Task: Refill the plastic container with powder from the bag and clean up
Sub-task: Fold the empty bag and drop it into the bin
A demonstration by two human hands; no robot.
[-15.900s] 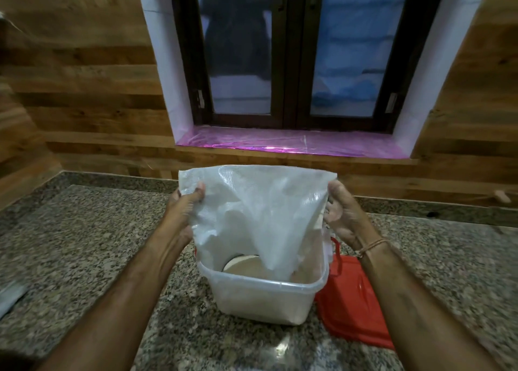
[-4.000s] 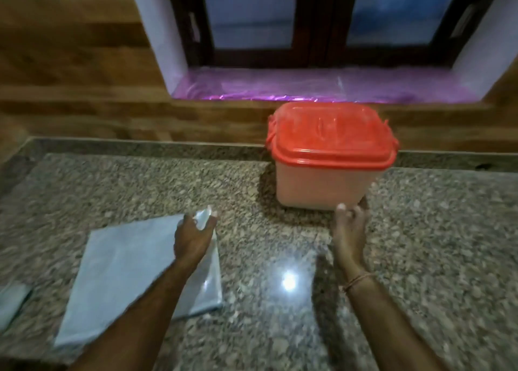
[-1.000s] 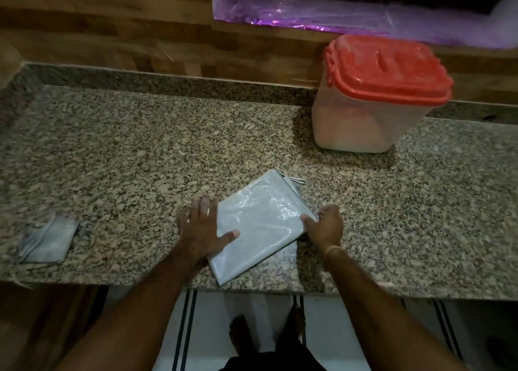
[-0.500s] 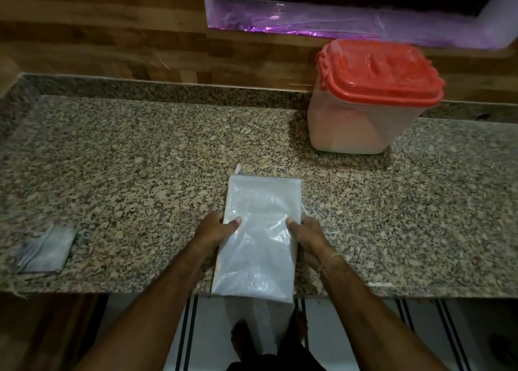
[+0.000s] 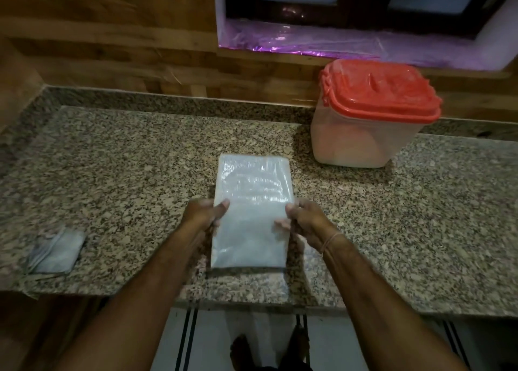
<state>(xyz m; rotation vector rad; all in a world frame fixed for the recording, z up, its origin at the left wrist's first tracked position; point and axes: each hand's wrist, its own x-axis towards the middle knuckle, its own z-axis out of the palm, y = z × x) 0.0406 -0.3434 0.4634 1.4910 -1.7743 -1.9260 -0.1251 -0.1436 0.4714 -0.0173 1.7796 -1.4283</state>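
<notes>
The empty white woven bag [image 5: 251, 211] is folded into a flat rectangle over the granite counter [image 5: 126, 180], its long side pointing away from me. My left hand [image 5: 203, 215] grips its left edge and my right hand [image 5: 304, 220] grips its right edge, thumbs on top. The plastic container [image 5: 361, 143] stands at the back right against the wall, its red lid [image 5: 378, 93] closed on it, pale powder showing through its sides.
A small folded grey cloth [image 5: 57, 251] lies near the counter's front left edge. A wooden wall and a window sill with purple film [image 5: 336, 45] run behind the counter. The counter's front edge is just below my wrists, floor beneath.
The folded bag has moved away from the front edge, further onto the counter, and now looks shorter. Both hands still hold its sides.
</notes>
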